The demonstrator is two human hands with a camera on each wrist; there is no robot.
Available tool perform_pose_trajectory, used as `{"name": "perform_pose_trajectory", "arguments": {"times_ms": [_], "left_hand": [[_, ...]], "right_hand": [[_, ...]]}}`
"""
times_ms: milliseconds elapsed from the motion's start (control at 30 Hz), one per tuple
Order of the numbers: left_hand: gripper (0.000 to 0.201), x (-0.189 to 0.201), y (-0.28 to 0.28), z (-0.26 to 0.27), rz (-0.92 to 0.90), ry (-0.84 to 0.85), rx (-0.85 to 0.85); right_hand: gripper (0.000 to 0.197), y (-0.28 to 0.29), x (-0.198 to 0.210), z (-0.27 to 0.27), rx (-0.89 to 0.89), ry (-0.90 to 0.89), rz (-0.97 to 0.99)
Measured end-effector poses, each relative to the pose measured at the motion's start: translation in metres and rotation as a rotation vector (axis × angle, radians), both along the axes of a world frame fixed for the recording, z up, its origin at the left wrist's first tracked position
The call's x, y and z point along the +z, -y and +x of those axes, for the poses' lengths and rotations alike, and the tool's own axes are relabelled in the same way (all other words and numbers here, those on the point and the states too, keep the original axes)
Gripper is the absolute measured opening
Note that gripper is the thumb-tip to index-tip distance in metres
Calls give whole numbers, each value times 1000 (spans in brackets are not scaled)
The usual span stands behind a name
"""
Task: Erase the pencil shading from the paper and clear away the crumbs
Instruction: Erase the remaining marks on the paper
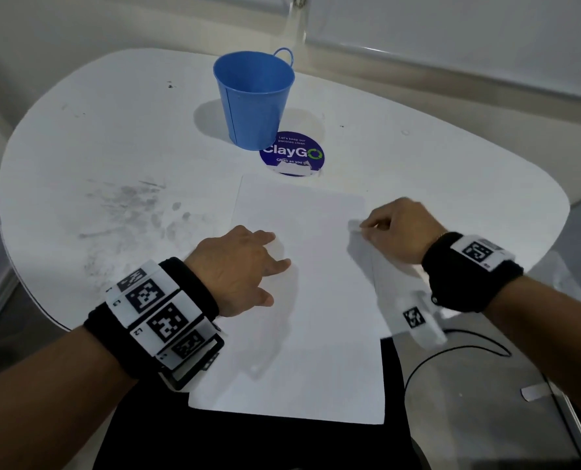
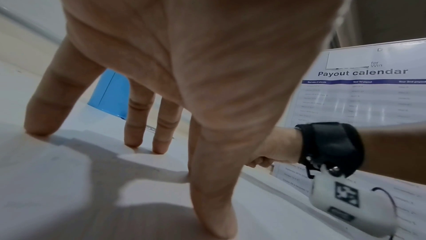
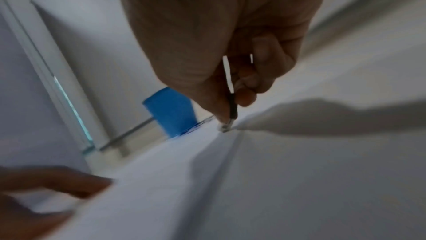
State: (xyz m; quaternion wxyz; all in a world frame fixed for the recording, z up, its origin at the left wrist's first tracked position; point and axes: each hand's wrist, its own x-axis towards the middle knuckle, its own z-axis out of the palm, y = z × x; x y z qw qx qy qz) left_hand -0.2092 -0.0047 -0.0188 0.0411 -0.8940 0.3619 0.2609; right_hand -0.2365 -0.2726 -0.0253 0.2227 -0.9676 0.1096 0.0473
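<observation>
While the left hand (image 1: 239, 266) presses spread, straight fingers (image 2: 136, 116) flat on the paper (image 1: 316, 334) at centre frame, the right hand (image 1: 396, 228) at centre right pinches a small eraser (image 3: 227, 125), tip down on the sheet's right side. It's blurred, though! Paper lies on the white table (image 1: 112, 147), its near end over the edge. Blue bucket (image 1: 253, 100) stands upright at upper centre, beside a round sticker (image 1: 292, 154).

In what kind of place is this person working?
Probably an office pantry or break room: the round sticker on the white table reads "Let's keep our pantries clean", and a "Payout calendar" notice stands nearby.
</observation>
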Motion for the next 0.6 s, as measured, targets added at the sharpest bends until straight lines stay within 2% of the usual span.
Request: {"name": "perform_pose_trajectory", "arguments": {"times_ms": [67, 133, 167, 300, 433, 467, 567, 600], "left_hand": [[62, 1, 1, -1, 10, 2, -5], [62, 1, 1, -1, 16, 1, -4], [63, 1, 1, -1, 19, 4, -5], [63, 1, 1, -1, 27, 23, -12], [63, 1, 0, -2, 27, 19, -8], [63, 1, 0, -1, 26, 21, -8], [63, 0, 0, -2, 24, 37, -13], [62, 0, 0, -3, 23, 36, -11]], "right_hand": [[13, -1, -1, -4, 23, 1, -25], [14, -22, -2, -19, 212, -45, -39], [14, -26, -2, -22, 235, -65, -21], [13, 4, 0, -2, -62, 15, -34], [14, -21, 0, -25, 212, -91, -35], [13, -18, -1, -26, 195, -102, -22], [13, 6, 0, -13, -45, -10, -11], [15, 6, -1, -14, -54, 1, -27]]}}
